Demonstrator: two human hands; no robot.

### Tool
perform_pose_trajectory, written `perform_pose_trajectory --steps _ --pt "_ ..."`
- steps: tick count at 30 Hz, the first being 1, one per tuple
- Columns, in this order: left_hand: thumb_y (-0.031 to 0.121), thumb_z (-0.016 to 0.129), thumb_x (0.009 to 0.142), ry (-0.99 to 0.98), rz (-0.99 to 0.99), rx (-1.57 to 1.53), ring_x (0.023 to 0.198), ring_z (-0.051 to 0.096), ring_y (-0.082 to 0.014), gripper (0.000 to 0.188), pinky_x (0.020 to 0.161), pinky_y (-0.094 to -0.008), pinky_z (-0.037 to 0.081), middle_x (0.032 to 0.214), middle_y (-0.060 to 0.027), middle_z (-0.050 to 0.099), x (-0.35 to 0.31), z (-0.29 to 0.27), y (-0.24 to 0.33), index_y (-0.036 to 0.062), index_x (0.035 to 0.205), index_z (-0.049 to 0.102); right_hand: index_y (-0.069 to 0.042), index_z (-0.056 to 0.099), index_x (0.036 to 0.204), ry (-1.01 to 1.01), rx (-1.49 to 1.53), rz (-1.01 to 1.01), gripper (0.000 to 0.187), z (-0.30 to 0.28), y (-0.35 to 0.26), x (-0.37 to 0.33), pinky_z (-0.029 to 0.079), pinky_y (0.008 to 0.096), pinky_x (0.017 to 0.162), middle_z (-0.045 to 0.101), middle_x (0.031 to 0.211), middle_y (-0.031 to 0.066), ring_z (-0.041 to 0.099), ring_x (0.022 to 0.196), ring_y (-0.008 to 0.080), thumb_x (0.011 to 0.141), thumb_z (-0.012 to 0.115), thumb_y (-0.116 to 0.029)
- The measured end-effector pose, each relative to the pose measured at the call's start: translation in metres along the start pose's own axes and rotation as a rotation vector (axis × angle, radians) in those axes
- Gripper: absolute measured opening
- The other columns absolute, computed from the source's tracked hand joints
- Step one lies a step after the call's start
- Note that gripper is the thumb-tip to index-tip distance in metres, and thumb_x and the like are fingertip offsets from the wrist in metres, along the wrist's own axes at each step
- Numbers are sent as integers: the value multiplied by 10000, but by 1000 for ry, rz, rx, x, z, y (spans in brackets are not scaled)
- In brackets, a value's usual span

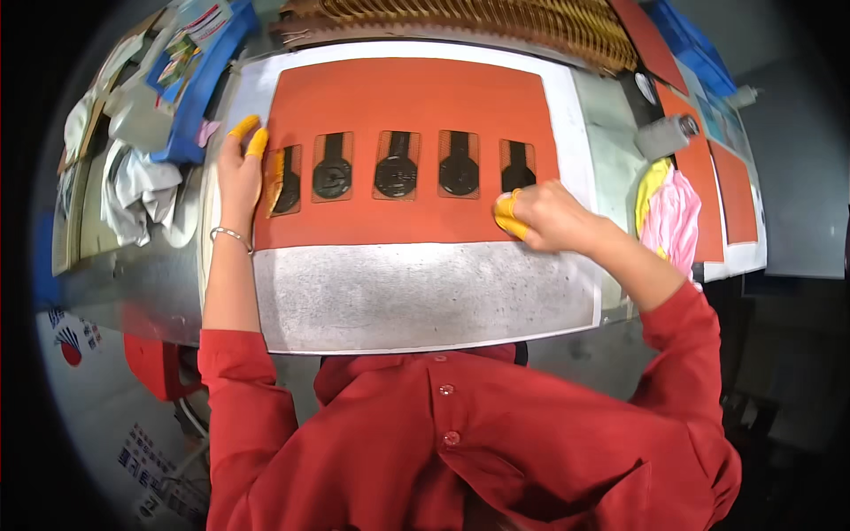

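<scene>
- Five black-and-amber pieces (396, 165) sit in a row across the orange sheet (407, 102), and here's the right hand (556, 219) at the end one!
- That hand is curled, yellow finger covers (511, 221) bunched together over the lower part of the rightmost piece; whether it grips anything, I cannot tell.
- Over to the left hand (237, 173): loose, two yellow-tipped fingers stretched out and slightly apart along the sheet's left edge.
- Just beside it, the leftmost piece shows a bright golden edge.
- Under the orange sheet, a grey board (425, 292) with white margins, lying on the worktop (611, 164).
- Right side now: a grey bottle (668, 136), then a pink cloth (673, 217) nearer the person.
- Far edge: ribbed golden-brown strips (478, 26) in a long row!
- Out left, a white cloth (146, 190) near a blue bin (188, 133).
</scene>
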State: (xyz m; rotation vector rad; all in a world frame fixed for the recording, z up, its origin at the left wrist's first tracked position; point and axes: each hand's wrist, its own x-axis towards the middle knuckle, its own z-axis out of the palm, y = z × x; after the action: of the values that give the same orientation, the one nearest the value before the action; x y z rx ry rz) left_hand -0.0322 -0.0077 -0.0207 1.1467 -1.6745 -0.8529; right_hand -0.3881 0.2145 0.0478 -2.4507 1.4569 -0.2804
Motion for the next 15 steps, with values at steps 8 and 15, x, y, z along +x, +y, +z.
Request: perform_pose_trajectory --steps 8,15 --pt "119 575 858 18 -9 95 1057 556 -205 310 911 -281 406 1130 -137 598 1 -2 4 -19 1135 562 -61 598 809 73 -123 114 133 8 16 42 453 426 571 595 687 131 583 639 320 799 570 -190" --pt "112 568 861 11 -27 -10 1067 551 -202 307 921 -284 404 1131 -134 596 1 0 -1 -22 1137 557 -58 628 826 113 -176 66 119 10 30 66 467 429 585 605 682 135 594 626 322 768 583 -152"
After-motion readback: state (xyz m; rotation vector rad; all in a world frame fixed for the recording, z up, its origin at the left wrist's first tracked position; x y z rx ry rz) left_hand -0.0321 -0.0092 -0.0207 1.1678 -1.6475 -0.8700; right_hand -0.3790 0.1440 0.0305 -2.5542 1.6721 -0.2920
